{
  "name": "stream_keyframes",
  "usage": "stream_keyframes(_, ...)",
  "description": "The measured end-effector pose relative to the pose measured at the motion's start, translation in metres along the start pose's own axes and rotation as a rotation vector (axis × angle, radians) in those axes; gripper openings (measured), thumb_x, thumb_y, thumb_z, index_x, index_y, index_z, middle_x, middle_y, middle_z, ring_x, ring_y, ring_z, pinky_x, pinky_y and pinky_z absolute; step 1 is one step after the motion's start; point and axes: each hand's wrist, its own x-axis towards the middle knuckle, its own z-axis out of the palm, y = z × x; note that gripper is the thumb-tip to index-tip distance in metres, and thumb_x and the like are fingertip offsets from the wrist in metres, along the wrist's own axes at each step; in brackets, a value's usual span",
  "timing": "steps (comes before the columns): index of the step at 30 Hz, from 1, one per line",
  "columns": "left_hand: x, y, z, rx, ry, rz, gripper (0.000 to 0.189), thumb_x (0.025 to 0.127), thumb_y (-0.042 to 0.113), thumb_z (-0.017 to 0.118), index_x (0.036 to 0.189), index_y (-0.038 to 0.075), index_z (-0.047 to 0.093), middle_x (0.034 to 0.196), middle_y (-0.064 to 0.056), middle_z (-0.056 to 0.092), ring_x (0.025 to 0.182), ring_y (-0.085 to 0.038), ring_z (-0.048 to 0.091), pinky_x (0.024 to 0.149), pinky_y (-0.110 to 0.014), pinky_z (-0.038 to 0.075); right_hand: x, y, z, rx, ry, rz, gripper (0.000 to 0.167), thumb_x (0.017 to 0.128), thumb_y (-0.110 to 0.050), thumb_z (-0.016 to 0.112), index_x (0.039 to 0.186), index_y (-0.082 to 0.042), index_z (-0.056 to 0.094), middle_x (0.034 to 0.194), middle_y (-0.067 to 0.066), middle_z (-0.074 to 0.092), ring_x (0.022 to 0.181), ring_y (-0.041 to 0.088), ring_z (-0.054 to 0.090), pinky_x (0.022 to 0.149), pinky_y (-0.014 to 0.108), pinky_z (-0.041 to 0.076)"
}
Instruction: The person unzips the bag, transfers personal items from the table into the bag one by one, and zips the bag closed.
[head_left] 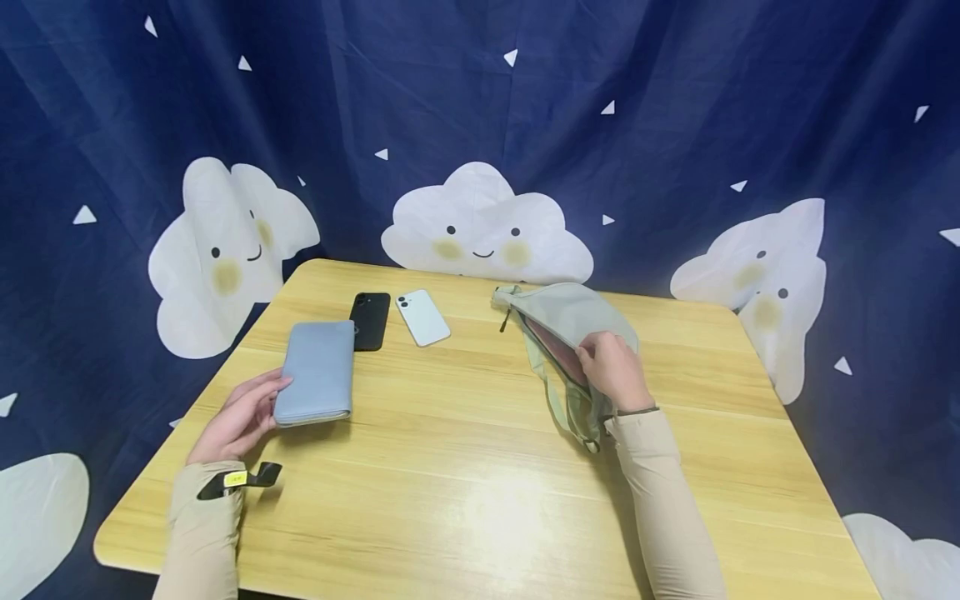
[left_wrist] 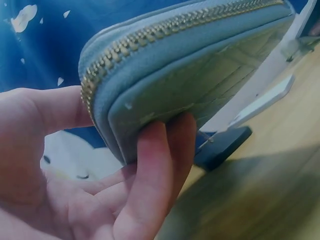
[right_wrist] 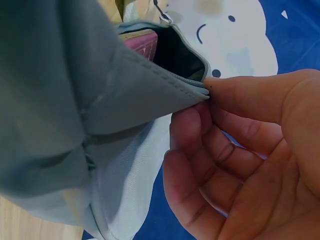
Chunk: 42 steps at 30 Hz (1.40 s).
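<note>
In the head view my left hand (head_left: 242, 417) grips a light blue wallet (head_left: 318, 367) by its near left corner, above the table. The left wrist view shows the wallet's gold zipper (left_wrist: 145, 37) closed along its edge, thumb on one side and fingers beneath. On the right, my right hand (head_left: 617, 372) pinches the edge of a grey-green waist bag (head_left: 577, 308). The bag's mouth gapes, and a pink item (right_wrist: 145, 44) shows inside it in the right wrist view. What that item is I cannot tell.
A black phone (head_left: 371, 321) lies just beyond the wallet, partly covered by it in the head view. Beside it is a white phone (head_left: 423, 317). The bag's strap (head_left: 555, 400) trails over the wooden table (head_left: 450, 467). A blue cloud-print curtain (head_left: 465, 108) hangs behind.
</note>
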Motion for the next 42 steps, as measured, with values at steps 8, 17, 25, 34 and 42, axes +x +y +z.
stream_keyframes(8, 0.012, -0.005, 0.020, -0.011, 0.018, -0.011, 0.016, 0.108, 0.011, 0.050, 0.122, 0.020, 0.054, 0.072, 0.009, 0.063, 0.052, -0.002, 0.057, 0.047, -0.014, 0.051, 0.001, 0.000, 0.000, -0.003, -0.001, 0.006, 0.016, 0.097, -0.013, 0.066, 0.100, -0.002, 0.078, 0.103, 0.019, 0.079, 0.094, 0.041, 0.074, 0.080, 0.060, 0.060)
stream_keyframes(17, 0.025, -0.010, 0.042, -0.047, -0.016, -0.030, 0.013, 0.108, 0.010, 0.050, 0.119, 0.017, 0.051, 0.082, 0.006, 0.071, 0.063, -0.003, 0.063, 0.049, -0.014, 0.053, 0.000, -0.001, 0.000, 0.004, 0.005, 0.000, 0.015, 0.097, -0.011, 0.066, 0.099, -0.002, 0.078, 0.102, 0.020, 0.078, 0.094, 0.042, 0.074, 0.081, 0.060, 0.059)
stream_keyframes(25, 0.040, -0.015, 0.065, -0.035, -0.022, -0.044, 0.020, 0.108, 0.011, 0.053, 0.125, 0.013, 0.044, 0.088, 0.005, 0.072, 0.071, -0.004, 0.066, 0.053, -0.014, 0.054, 0.000, -0.001, 0.000, 0.002, 0.001, 0.006, 0.015, 0.097, -0.011, 0.066, 0.098, -0.002, 0.078, 0.102, 0.020, 0.078, 0.095, 0.042, 0.074, 0.082, 0.060, 0.059)
stream_keyframes(34, 0.053, -0.025, 0.087, 0.034, -0.027, -0.054, 0.031, 0.107, 0.011, 0.053, 0.133, 0.012, 0.037, 0.098, 0.004, 0.073, 0.083, -0.005, 0.070, 0.069, -0.019, 0.062, 0.000, 0.000, 0.000, 0.004, 0.003, -0.002, 0.015, 0.097, -0.012, 0.066, 0.097, -0.002, 0.078, 0.101, 0.019, 0.078, 0.094, 0.041, 0.074, 0.081, 0.059, 0.059)
stream_keyframes(42, 0.057, -0.027, 0.101, 0.053, -0.030, -0.054, 0.029, 0.107, 0.013, 0.054, 0.131, 0.012, 0.040, 0.099, 0.004, 0.074, 0.084, -0.006, 0.071, 0.067, -0.018, 0.061, 0.001, 0.000, 0.000, 0.001, 0.004, -0.002, 0.015, 0.097, -0.013, 0.066, 0.096, -0.003, 0.078, 0.100, 0.018, 0.079, 0.093, 0.041, 0.074, 0.079, 0.059, 0.060)
